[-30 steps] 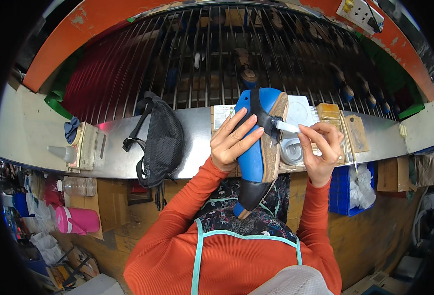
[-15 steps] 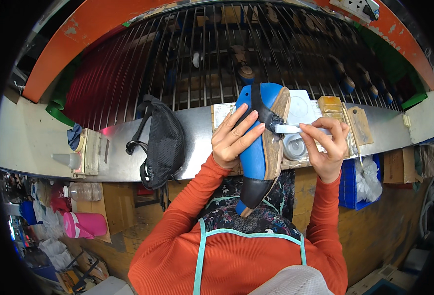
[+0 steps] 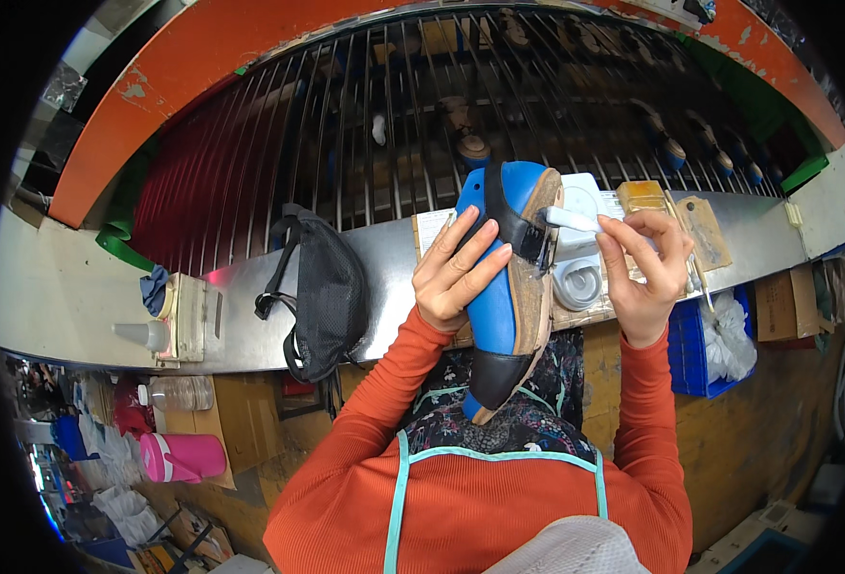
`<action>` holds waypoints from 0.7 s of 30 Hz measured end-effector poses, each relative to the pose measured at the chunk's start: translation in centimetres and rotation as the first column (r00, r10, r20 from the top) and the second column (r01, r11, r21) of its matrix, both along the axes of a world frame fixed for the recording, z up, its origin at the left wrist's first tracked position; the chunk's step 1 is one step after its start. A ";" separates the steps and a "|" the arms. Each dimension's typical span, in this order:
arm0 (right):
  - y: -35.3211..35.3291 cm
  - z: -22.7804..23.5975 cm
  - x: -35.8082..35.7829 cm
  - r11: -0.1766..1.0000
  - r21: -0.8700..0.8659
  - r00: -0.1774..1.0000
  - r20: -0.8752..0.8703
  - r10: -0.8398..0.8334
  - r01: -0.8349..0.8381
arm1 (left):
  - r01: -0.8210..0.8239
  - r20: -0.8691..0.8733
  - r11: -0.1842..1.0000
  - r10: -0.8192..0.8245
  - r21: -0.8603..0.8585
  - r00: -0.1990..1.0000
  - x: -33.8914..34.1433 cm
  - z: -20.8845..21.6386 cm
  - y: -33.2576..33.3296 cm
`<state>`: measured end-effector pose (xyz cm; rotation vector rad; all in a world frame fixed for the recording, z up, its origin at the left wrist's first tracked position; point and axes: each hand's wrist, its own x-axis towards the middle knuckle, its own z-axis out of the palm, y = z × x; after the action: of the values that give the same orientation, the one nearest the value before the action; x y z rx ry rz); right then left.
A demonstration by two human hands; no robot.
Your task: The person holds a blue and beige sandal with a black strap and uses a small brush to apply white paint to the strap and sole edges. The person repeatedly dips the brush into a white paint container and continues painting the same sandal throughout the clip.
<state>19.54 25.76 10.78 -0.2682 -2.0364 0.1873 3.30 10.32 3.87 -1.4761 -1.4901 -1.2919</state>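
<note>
Thumb and fingers of the right hand [image 3: 644,277] close in a pinching grip on a slim white piece [image 3: 574,221], its tip by the cork-sided edge of a black-strapped blue shoe last [image 3: 491,308]. The left hand [image 3: 446,285] spreads its fingers over the last, thumb hidden; whether that grip closes cannot be told. Right of the last sit a round cup [image 3: 577,284] and yellow block [image 3: 641,195]; left of it, a black mesh bag [image 3: 332,297] rests on the metal tabletop [image 3: 241,320].

Blue-and-black shoe [image 3: 497,314], dark floral apron [image 3: 547,438]
</note>
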 end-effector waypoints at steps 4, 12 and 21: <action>-0.5 0.4 0.7 0.996 -0.071 0.990 0.124 0.066 -0.057 | -0.016 -0.009 1.000 0.016 -0.014 1.000 -0.1 -0.1 -0.1; 1.0 0.6 1.5 0.779 -0.496 0.836 0.173 0.521 -0.383 | -0.006 0.027 0.999 0.005 0.041 1.000 0.1 -0.3 0.4; 0.5 -3.2 1.5 0.663 -0.609 0.841 -0.013 0.541 -0.436 | -0.040 0.090 0.989 0.028 0.141 0.996 0.1 -0.6 1.0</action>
<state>21.02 26.23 7.62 -0.1021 -2.1314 1.2039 3.36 11.30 3.22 -1.3117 -1.4401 -1.4286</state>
